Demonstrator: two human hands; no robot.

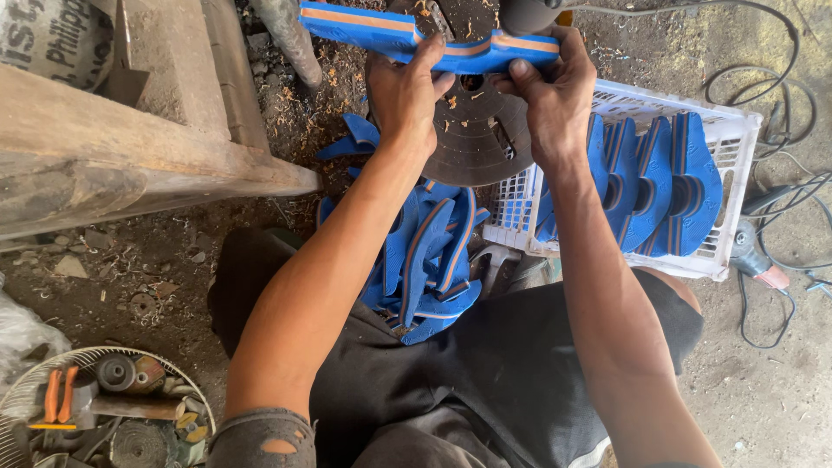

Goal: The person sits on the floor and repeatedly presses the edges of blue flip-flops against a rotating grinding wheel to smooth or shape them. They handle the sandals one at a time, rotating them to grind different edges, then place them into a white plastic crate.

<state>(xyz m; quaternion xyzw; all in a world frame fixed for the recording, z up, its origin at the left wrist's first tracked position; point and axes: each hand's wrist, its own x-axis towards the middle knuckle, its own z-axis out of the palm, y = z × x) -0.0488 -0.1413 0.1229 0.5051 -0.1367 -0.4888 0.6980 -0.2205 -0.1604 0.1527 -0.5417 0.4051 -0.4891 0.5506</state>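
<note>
Dirt floor (763, 407), white crate (737, 139), blue soles (433, 251), cables (780, 199), perhaps wood shavings (338, 78)

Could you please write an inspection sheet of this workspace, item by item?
Surface: dirt floor strewn with wood shavings.
Job's things: blue sandal sole with orange stripe, held over a dark round disc; pile of soles below; more standing in a white crate.
Clutter: wire fan guard holding orange-handled pliers and metal parts.
Grippers: left hand and right hand both grip the sole.
Cables: black cables and a power tool at right.
Surroundings: wooden bench, printed sack.
</note>
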